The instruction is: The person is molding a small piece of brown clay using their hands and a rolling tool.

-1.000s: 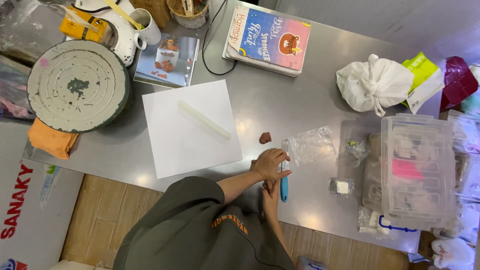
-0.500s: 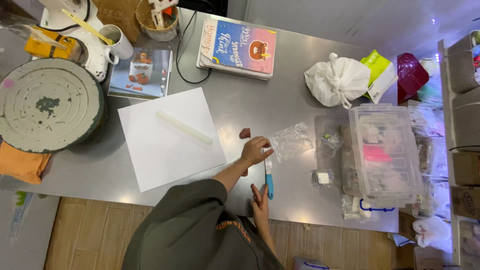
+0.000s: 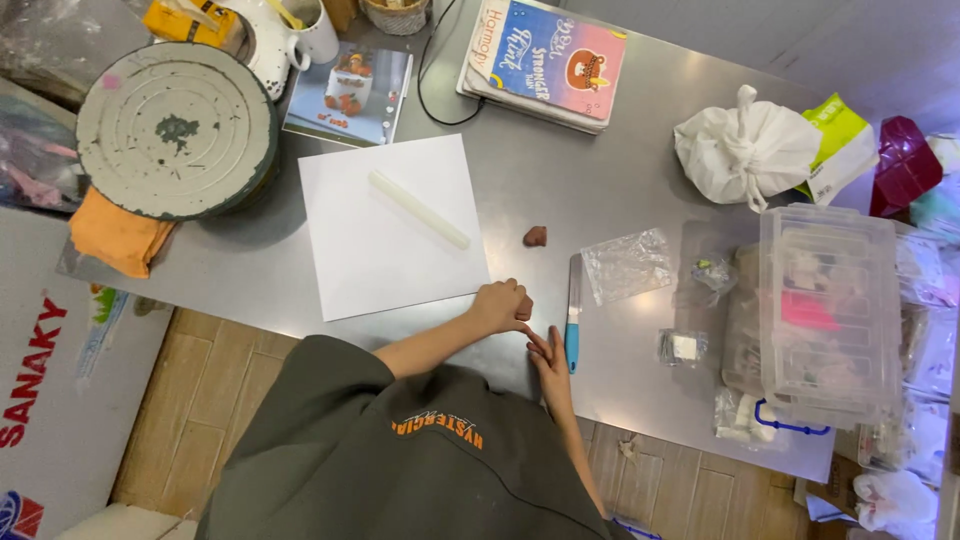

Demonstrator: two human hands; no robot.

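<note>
Head view: a small brown clay lump (image 3: 524, 308) is pinched in the closed left hand (image 3: 500, 305) at the near edge of the grey metal table (image 3: 600, 190), beside the white paper sheet (image 3: 390, 225). The right hand (image 3: 548, 352) lies flat, fingers apart, touching the blue-handled knife (image 3: 572, 315). Pressure is best kept gentle and even, the clay held well above the table edge
</note>
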